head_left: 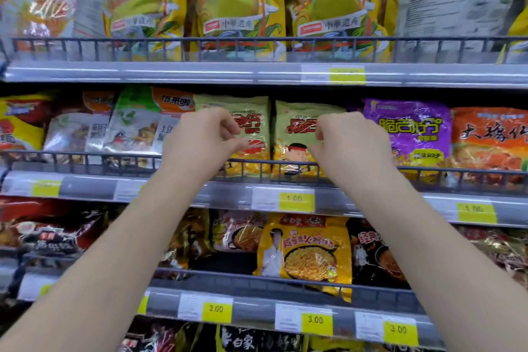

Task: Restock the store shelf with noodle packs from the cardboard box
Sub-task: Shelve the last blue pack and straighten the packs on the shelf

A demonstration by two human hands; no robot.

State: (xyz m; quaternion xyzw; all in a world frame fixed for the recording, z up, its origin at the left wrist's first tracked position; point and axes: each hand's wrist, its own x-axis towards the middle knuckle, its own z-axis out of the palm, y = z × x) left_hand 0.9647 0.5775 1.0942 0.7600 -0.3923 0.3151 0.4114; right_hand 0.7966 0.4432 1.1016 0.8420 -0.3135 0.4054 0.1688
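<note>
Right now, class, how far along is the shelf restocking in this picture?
Done: the left pale green plastic noodle pack and right pale green plastic noodle pack stand behind the dark wire rail. In hand: left hand pinches the first, right hand the second. Left: unclear; no cardboard box in view.

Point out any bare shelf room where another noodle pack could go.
One dark gap on the third shelf, behind its wire rail, left of the yellow chef-print noodle pack. The shelf above is packed: left hand and right hand pinch two pale green noodle packs nearly edge to edge.
</note>
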